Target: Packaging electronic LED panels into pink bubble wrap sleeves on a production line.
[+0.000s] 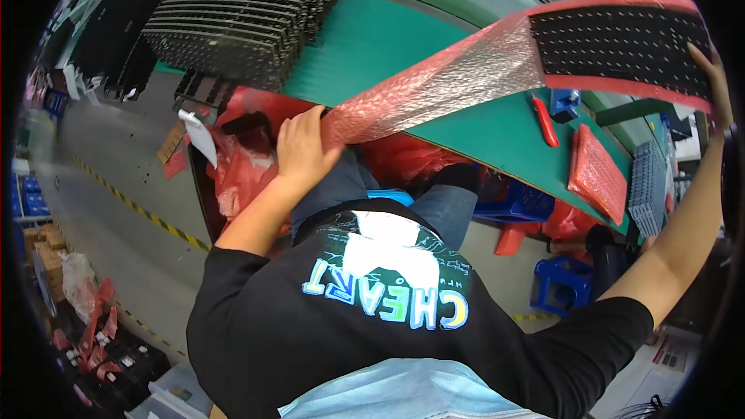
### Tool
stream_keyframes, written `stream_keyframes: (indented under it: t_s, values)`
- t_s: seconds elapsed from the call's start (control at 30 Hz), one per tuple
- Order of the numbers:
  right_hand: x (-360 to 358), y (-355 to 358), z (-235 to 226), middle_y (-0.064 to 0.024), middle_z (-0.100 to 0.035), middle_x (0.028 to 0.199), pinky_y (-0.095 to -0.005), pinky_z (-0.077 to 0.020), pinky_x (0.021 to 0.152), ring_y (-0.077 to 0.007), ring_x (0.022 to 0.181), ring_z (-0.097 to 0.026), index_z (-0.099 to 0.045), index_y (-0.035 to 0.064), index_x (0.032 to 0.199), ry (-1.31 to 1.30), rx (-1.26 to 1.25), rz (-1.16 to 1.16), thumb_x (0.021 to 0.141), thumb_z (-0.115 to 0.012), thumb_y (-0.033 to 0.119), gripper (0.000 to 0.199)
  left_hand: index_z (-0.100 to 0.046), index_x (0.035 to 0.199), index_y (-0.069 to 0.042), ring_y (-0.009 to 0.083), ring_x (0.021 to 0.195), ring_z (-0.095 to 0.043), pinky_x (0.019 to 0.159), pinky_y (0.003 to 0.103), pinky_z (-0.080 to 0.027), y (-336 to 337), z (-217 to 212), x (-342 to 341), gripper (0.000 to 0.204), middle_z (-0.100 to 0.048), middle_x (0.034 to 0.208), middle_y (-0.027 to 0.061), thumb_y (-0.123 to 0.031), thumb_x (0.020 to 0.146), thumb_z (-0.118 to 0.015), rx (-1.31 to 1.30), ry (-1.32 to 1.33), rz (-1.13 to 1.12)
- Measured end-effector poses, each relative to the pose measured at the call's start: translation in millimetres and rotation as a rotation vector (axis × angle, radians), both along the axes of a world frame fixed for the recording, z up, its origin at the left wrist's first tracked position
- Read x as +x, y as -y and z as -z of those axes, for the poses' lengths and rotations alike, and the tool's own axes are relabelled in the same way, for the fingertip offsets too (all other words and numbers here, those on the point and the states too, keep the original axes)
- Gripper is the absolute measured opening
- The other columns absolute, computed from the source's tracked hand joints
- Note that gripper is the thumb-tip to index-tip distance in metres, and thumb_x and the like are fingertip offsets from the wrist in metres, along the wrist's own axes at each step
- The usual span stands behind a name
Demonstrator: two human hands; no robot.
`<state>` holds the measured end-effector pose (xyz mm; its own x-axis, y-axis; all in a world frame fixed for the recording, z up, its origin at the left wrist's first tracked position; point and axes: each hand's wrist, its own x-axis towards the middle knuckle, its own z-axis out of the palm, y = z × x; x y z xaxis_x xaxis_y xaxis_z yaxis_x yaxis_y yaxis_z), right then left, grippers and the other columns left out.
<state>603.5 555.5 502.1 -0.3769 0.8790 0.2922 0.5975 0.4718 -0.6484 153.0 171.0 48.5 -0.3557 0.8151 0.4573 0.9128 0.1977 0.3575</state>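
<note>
A long black panel (621,43) studded with rows of small dots sits inside a pink bubble-wrap sleeve (442,81), and the whole length is held up in the air across the green table (372,39), slanting from lower left to upper right. The panel fills only the right part of the sleeve; the left part looks empty and flattened.

The left hand (303,147) grips the loose left end of the sleeve, its fingers curled shut around the bunched plastic at the near edge of the table. The right hand (718,85) is at the far right end, fingers laid over the panel's short edge and closed on it; the fisheye rim hides part of them, so how tight the hold is cannot be told.

By the look of it, the step in hand is sliding the panel along inside the sleeve, though whether in or out cannot be told from this one moment. The next move calls for keeping the sleeve taut with the left hand while the right guides the panel straight, so that the plastic does not snag on the corners.

On the table, right of the sleeve, lie a red-handled tool (544,122) and another pink-wrapped piece (596,173), with a grey tray (646,186) beside it. A tall stack of black panels (248,8) stands at the far left. Below the table, red plastic bags (237,163) fill a bin, and a blue stool (563,283) stands on the floor near right.
</note>
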Motion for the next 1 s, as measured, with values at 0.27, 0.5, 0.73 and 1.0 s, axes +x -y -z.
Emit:
stream_keyframes:
  t_s: [0.27, 0.5, 0.73, 1.0]
  values:
    - [-70.6, 21.8, 37.4, -0.0051, -0.07, 0.093, -0.0183, -0.0516, 0.059, -0.0101, 0.069, -0.066, -0.058, 0.0022, 0.127, 0.078, 0.173, -0.007, 0.089, -0.068, 0.019, 0.043, -0.064, 0.105, -0.002, 0.0194, 0.065, -0.057, 0.062, 0.028, -0.046, 26.2, 18.5, -42.1, 0.022, -0.067, 0.086, 0.0074, -0.011, 0.085, -0.063, -0.203, 0.571, 0.081]
    - [-121.2, -21.2, 64.3, -0.0139, -0.071, 0.104, -0.0269, -0.0541, 0.077, -0.0231, 0.083, -0.067, -0.063, -0.0034, 0.12, 0.497, 0.409, 0.059, 0.081, -0.073, 0.002, 0.04, -0.066, 0.104, -0.001, 0.0078, 0.06, -0.049, 0.055, 0.019, -0.039, 32.6, 26.9, -35.4, 0.02, -0.064, 0.08, 0.0018, -0.001, 0.086, -0.056, -0.262, 1.307, 0.261]
    - [-245.4, 82.0, 153.7, -0.0145, -0.07, 0.082, -0.0434, -0.0512, 0.068, -0.0358, 0.073, -0.065, -0.068, 0.0056, 0.092, 0.798, 0.696, 0.125, 0.07, -0.067, 0.017, 0.025, -0.063, 0.113, 0.002, 0.0081, 0.07, -0.059, 0.061, 0.017, -0.046, 21.8, 17.4, 14.0, 0.036, -0.067, 0.088, 0.0041, 0.01, 0.079, -0.052, -0.291, 1.623, 0.386]
    - [-252.0, 152.2, 285.3, -0.0058, -0.06, 0.07, -0.0355, -0.0455, 0.047, -0.0243, 0.057, -0.062, -0.052, 0.0144, 0.085, 0.7, 1.144, -0.104, 0.078, -0.062, 0.02, 0.013, -0.057, 0.123, 0.005, 0.0134, 0.084, -0.068, 0.072, 0.019, -0.053, 27.8, 5.6, 23.9, 0.05, -0.07, 0.099, 0.01, 0.014, 0.075, -0.048, -0.268, 1.939, 0.435]
